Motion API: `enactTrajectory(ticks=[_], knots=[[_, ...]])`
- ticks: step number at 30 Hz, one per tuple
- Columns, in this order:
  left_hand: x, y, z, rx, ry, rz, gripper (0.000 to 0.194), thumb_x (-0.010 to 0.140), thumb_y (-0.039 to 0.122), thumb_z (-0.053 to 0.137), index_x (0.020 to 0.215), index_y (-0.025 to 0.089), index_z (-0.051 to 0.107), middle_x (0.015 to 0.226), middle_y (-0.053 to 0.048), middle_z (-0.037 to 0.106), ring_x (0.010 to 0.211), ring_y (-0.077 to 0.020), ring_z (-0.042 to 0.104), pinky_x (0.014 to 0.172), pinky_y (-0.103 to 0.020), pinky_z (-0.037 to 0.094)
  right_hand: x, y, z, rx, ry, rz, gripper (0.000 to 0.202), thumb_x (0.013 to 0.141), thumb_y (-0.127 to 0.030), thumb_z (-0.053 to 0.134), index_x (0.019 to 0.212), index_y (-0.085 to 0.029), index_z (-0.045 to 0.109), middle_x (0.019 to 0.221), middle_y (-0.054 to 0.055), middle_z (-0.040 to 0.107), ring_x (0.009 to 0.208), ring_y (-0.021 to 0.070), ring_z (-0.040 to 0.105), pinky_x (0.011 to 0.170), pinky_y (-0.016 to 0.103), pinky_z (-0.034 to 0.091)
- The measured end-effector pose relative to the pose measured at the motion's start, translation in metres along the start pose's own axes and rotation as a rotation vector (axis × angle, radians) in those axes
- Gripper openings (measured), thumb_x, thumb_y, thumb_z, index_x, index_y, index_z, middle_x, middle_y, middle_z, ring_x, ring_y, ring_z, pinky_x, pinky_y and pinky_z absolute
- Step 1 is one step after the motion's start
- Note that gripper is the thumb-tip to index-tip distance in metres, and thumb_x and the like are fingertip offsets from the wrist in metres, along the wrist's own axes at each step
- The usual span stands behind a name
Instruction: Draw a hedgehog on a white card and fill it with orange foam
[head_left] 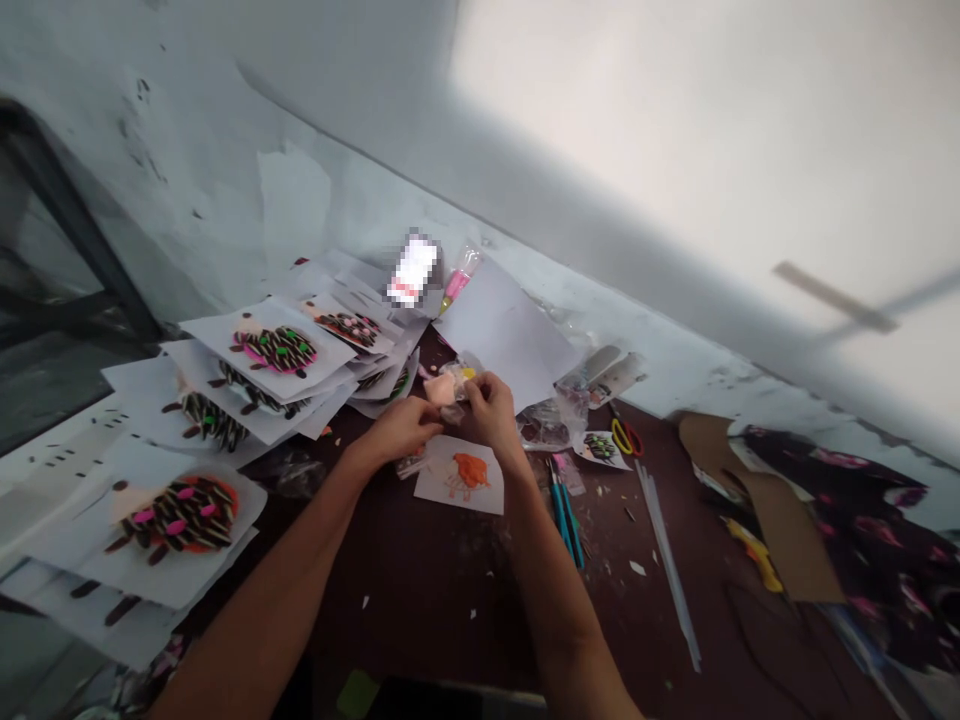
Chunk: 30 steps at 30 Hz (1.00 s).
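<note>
Both of my hands are raised over the middle of the dark table around a crinkled clear wrapper with a peach-coloured soft lump (440, 390) in it, perhaps modelling clay. My left hand (401, 428) pinches the wrapper's lower left side. On the other side my right hand (489, 402) has its thumb and fingers closed on the wrapper's edge, near a small yellow bit. Just below them lies a white card (480, 498) with an outlined animal, partly covered in orange clay (472, 470). The fingertips partly hide the wrapper.
Stacked sheets with clay hedgehogs (277, 348) fill the left side. A phone (412, 270) and a pink tube (459, 280) stand by the wall. Rightward lie teal-handled pliers (566, 520), scissors (626, 437), clear sticks (670, 565), a yellow glue gun (757, 555) and cardboard (795, 530).
</note>
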<state>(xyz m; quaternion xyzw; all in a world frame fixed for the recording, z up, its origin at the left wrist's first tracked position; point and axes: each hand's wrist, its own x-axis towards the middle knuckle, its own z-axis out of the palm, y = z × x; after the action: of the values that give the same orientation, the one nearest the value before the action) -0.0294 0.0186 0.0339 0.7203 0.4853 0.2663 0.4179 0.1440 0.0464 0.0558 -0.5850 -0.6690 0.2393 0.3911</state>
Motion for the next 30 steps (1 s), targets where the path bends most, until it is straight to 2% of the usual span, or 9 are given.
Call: enactTrajectory(ticks=[1, 4, 7, 10, 15, 22, 28, 30], knots=[[0.000, 0.001, 0.000, -0.129, 0.009, -0.006, 0.020, 0.078, 0.026, 0.064, 0.092, 0.015, 0.073, 0.088, -0.007, 0.077, 0.083, -0.0222, 0.070, 0.072, -0.029, 0.053, -0.005, 0.001, -0.002, 0.072, 0.024, 0.006, 0.019, 0.085, -0.029, 0.054, 0.068, -0.022, 0.052, 0.063, -0.005, 0.055, 0.061, 0.0126, 0.050, 0.062, 0.024, 0.041], [0.001, 0.004, 0.001, -0.502, 0.044, -0.066, 0.044, 0.072, 0.032, 0.078, 0.110, 0.014, 0.066, 0.107, -0.012, 0.075, 0.094, -0.0247, 0.072, 0.072, -0.031, 0.056, -0.020, 0.000, -0.006, 0.238, 0.082, 0.008, 0.019, 0.084, -0.033, 0.056, 0.070, -0.021, 0.054, 0.064, -0.005, 0.054, 0.062, 0.0121, 0.050, 0.062, 0.023, 0.043], [0.001, 0.006, 0.001, -0.728, 0.121, -0.095, 0.057, 0.071, 0.041, 0.081, 0.118, 0.015, 0.061, 0.108, -0.013, 0.075, 0.088, -0.0232, 0.073, 0.070, -0.031, 0.057, -0.033, -0.007, -0.008, 0.351, 0.071, 0.014, 0.022, 0.084, -0.038, 0.059, 0.072, -0.020, 0.056, 0.067, -0.004, 0.056, 0.064, 0.0117, 0.051, 0.064, 0.023, 0.044], [0.000, 0.007, -0.001, -0.869, 0.160, -0.057, 0.053, 0.072, 0.046, 0.081, 0.112, 0.014, 0.065, 0.101, -0.011, 0.076, 0.082, -0.0214, 0.072, 0.072, -0.032, 0.058, -0.043, -0.013, -0.010, 0.420, 0.010, 0.035, 0.022, 0.082, -0.039, 0.063, 0.071, -0.021, 0.057, 0.067, -0.003, 0.060, 0.065, 0.0123, 0.054, 0.065, 0.024, 0.047], [-0.002, 0.011, -0.004, -0.874, 0.165, -0.029, 0.041, 0.069, 0.040, 0.084, 0.098, 0.013, 0.072, 0.093, -0.008, 0.077, 0.082, -0.0207, 0.071, 0.078, -0.033, 0.057, -0.049, -0.014, -0.012, 0.563, 0.000, 0.080, 0.016, 0.079, -0.034, 0.069, 0.087, -0.020, 0.066, 0.078, 0.000, 0.070, 0.072, 0.0147, 0.063, 0.071, 0.027, 0.051], [-0.001, 0.010, 0.000, -0.698, 0.144, -0.063, 0.043, 0.071, 0.044, 0.078, 0.099, 0.013, 0.072, 0.095, -0.008, 0.077, 0.079, -0.0205, 0.069, 0.068, -0.031, 0.055, -0.052, -0.006, -0.015, 0.421, 0.073, 0.060, 0.018, 0.079, -0.036, 0.070, 0.074, -0.019, 0.070, 0.066, -0.002, 0.066, 0.062, 0.0127, 0.056, 0.063, 0.025, 0.044], [0.000, 0.013, 0.001, -0.715, 0.148, -0.096, 0.038, 0.066, 0.040, 0.079, 0.094, 0.014, 0.072, 0.089, -0.005, 0.075, 0.076, -0.0180, 0.067, 0.067, -0.028, 0.053, -0.052, 0.000, -0.018, 0.424, -0.008, 0.078, 0.020, 0.080, -0.036, 0.065, 0.078, -0.019, 0.075, 0.071, -0.001, 0.070, 0.065, 0.0139, 0.058, 0.065, 0.026, 0.045], [-0.001, 0.014, 0.001, -0.725, 0.153, -0.121, 0.035, 0.066, 0.038, 0.080, 0.089, 0.014, 0.071, 0.084, -0.004, 0.074, 0.070, -0.0159, 0.066, 0.063, -0.026, 0.051, -0.052, 0.001, -0.019, 0.410, 0.006, 0.074, 0.021, 0.080, -0.037, 0.064, 0.079, -0.018, 0.075, 0.071, 0.000, 0.070, 0.066, 0.0144, 0.058, 0.066, 0.026, 0.045]])
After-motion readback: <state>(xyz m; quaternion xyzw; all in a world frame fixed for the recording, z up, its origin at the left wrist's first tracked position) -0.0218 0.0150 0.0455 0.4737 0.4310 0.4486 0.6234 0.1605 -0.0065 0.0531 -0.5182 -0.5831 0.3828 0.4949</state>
